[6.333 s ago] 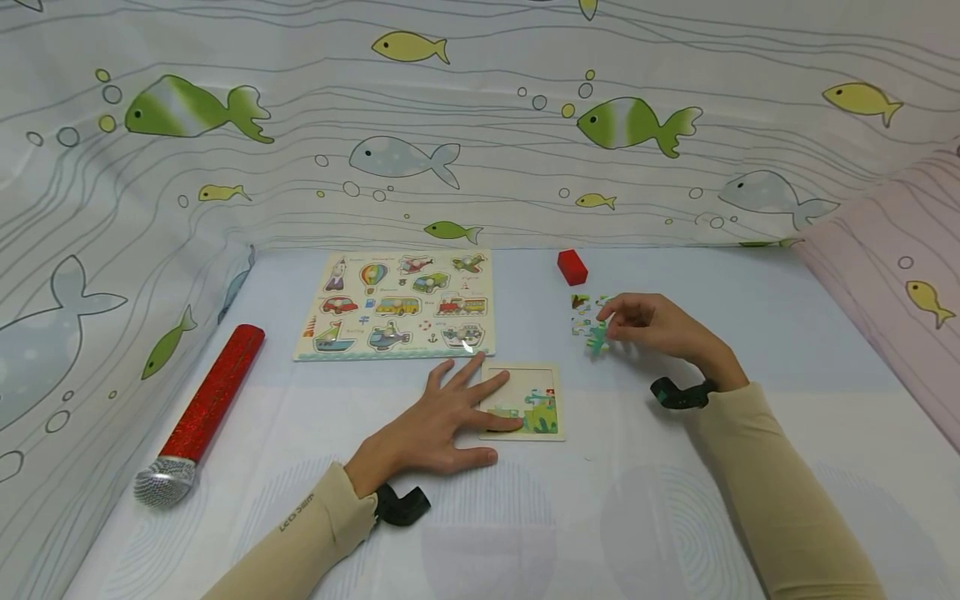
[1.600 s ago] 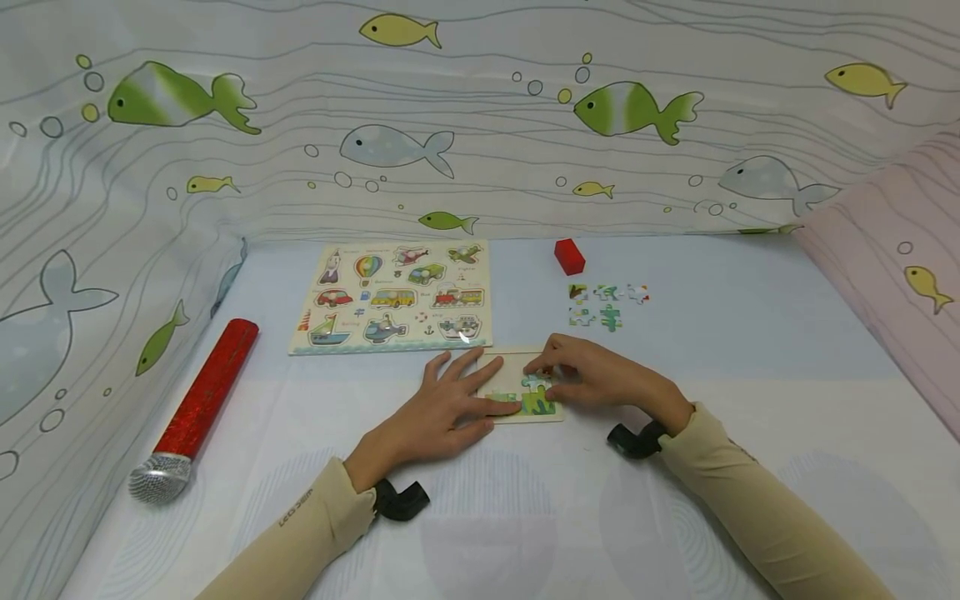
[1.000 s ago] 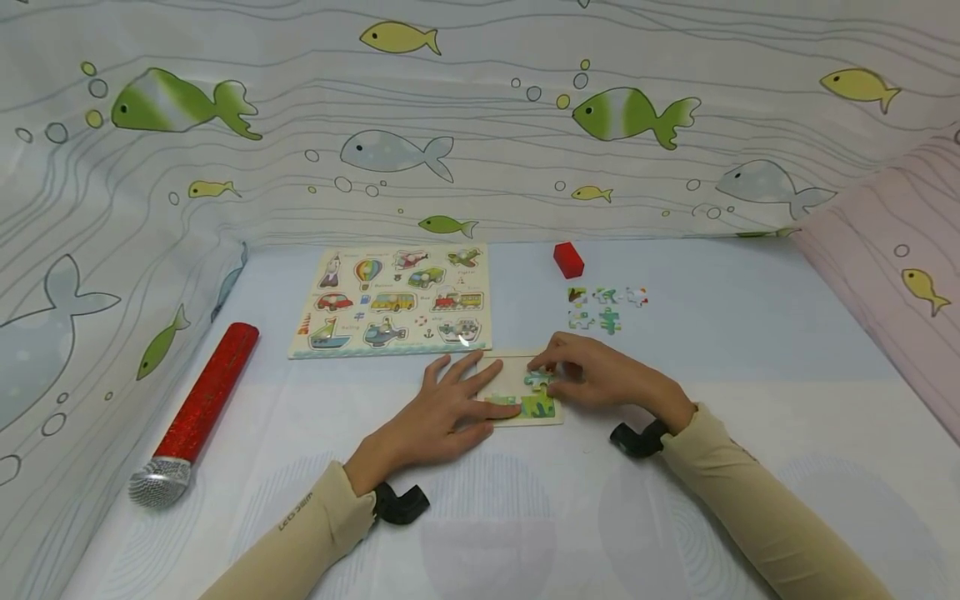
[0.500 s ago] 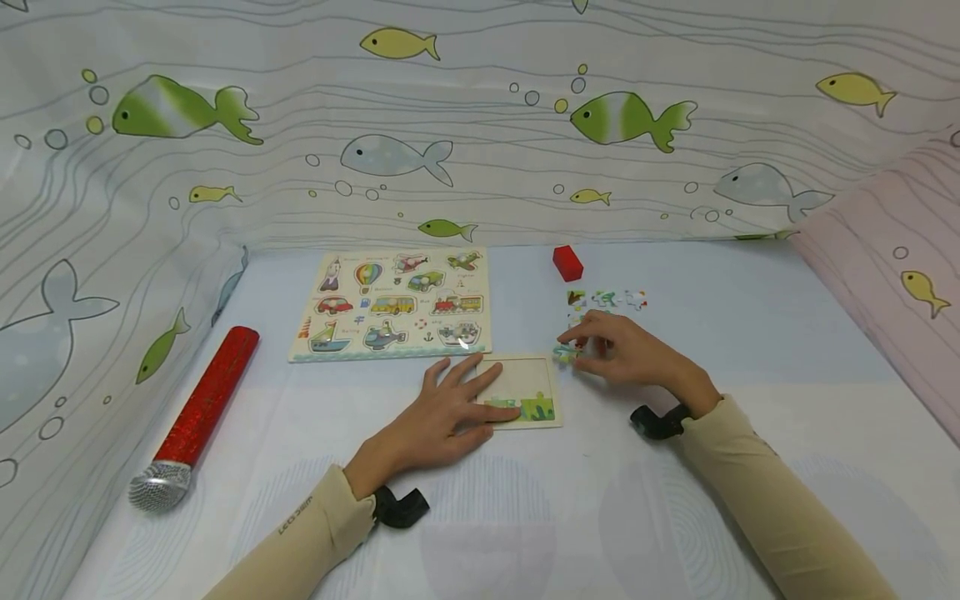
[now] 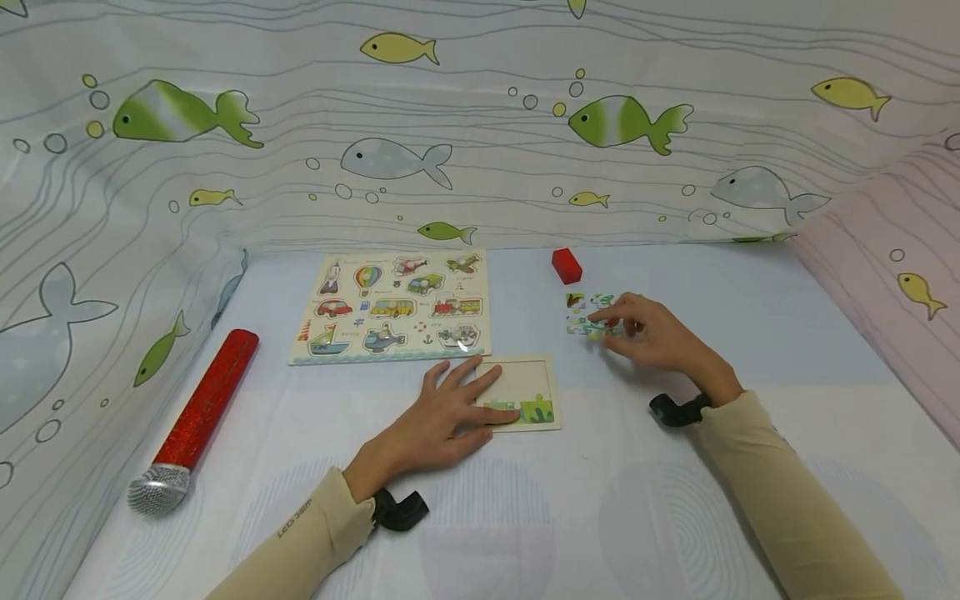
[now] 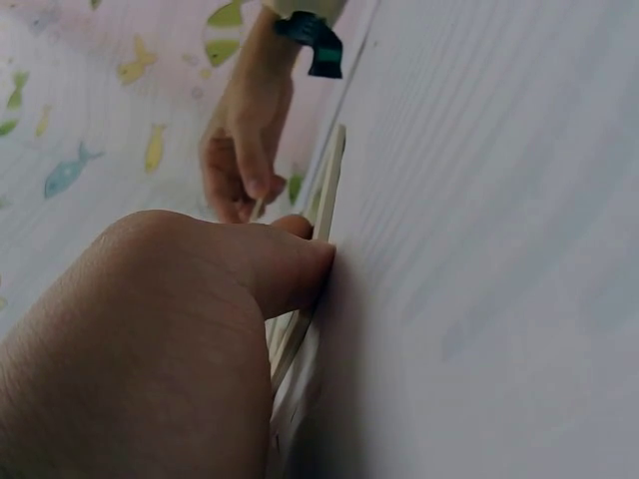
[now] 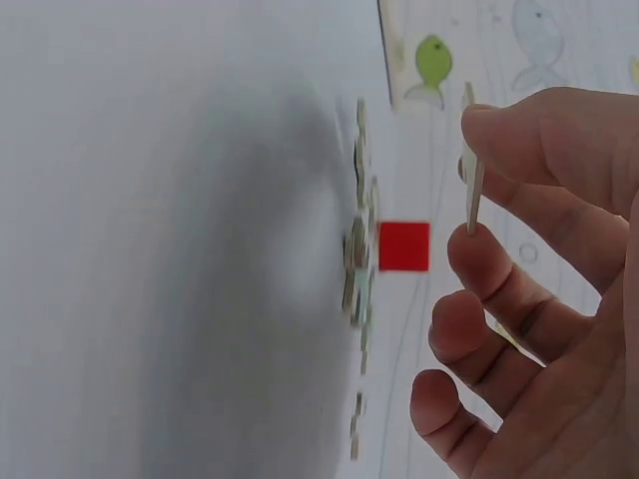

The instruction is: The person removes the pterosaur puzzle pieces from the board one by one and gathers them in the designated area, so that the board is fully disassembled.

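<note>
My left hand (image 5: 442, 417) lies with fingers spread over a small wooden puzzle tray (image 5: 557, 392), covering its left side. Along the tray's lower edge sit fitted green puzzle pieces (image 5: 537, 408); bare wood shows above them. Seen from the left wrist, the left thumb (image 6: 300, 269) rests against the tray's edge. My right hand (image 5: 663, 342) is to the right of the tray, above several loose jigsaw pieces (image 5: 576, 323). Between its thumb and fingertips it pinches a thin puzzle piece (image 7: 472, 195), held off the table in the right wrist view. The hand partly hides the loose pieces.
A red block (image 5: 567, 266) stands behind the loose pieces. Behind the tray lies a larger vehicle picture board (image 5: 352, 333), near my left fingertips. A red microphone (image 5: 206, 400) lies at the left. Fish-patterned cloth (image 5: 517, 158) rises behind the table.
My right hand has lifted a puzzle piece out of the tray and carried it right and away, over the loose pieces. The left hand stays on the tray.
</note>
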Action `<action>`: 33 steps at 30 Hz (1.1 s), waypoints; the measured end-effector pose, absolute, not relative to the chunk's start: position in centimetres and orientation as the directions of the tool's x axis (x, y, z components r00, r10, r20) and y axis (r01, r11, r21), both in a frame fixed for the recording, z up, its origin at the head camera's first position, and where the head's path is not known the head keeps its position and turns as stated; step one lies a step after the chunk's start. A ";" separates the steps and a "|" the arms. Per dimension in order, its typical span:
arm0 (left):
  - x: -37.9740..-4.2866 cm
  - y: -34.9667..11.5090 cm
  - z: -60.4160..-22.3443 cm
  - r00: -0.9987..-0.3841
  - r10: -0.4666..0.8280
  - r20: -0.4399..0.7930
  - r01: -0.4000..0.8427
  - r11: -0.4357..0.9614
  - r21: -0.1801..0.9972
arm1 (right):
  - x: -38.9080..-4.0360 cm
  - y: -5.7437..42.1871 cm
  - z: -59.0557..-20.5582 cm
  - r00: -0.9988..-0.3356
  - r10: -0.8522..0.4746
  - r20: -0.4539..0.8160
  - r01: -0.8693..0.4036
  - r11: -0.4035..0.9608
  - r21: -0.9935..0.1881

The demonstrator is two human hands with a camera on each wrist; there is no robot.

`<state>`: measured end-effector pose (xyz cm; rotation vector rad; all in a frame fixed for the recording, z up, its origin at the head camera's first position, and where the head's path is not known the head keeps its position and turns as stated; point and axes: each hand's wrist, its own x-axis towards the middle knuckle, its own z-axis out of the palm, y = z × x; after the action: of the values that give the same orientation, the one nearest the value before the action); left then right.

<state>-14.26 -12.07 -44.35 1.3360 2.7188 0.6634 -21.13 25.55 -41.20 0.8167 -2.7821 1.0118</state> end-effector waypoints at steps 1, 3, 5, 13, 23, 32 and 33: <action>-14.3 -12.1 -44.4 -0.627 0.764 0.151 0.747 0.536 0.393 | -21.2 25.8 -41.2 -0.865 -0.444 0.234 -0.491 0.655 -0.574; -14.3 -12.1 -44.4 -0.628 0.764 0.149 0.746 0.537 0.394 | -21.3 26.3 -41.2 -0.882 -0.414 0.223 -0.462 0.673 -0.577; -14.3 -12.1 -44.4 -0.631 0.762 0.143 0.743 0.542 0.393 | -21.4 26.8 -41.2 -0.898 -0.386 0.211 -0.433 0.689 -0.582; -14.2 -12.1 -44.4 -0.632 0.761 0.144 0.744 0.545 0.385 | -21.6 28.4 -41.3 -0.928 -0.322 0.188 -0.371 0.745 -0.554; -14.1 -12.1 -44.4 -0.635 0.761 0.133 0.738 0.547 0.396 | -21.6 29.9 -41.5 -0.928 -0.328 0.176 -0.371 0.781 -0.502; -14.1 -12.1 -44.4 -0.632 0.761 0.143 0.741 0.541 0.398 | -21.7 30.4 -41.7 -0.935 -0.329 0.134 -0.351 0.797 -0.491; -14.1 -12.0 -44.4 -0.632 0.761 0.144 0.742 0.541 0.395 | -21.7 30.4 -41.8 -0.936 -0.327 0.129 -0.347 0.800 -0.489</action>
<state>-14.11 -12.05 -44.39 1.3271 2.7182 0.6640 -21.73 30.43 -41.75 0.5514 -2.9438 0.8117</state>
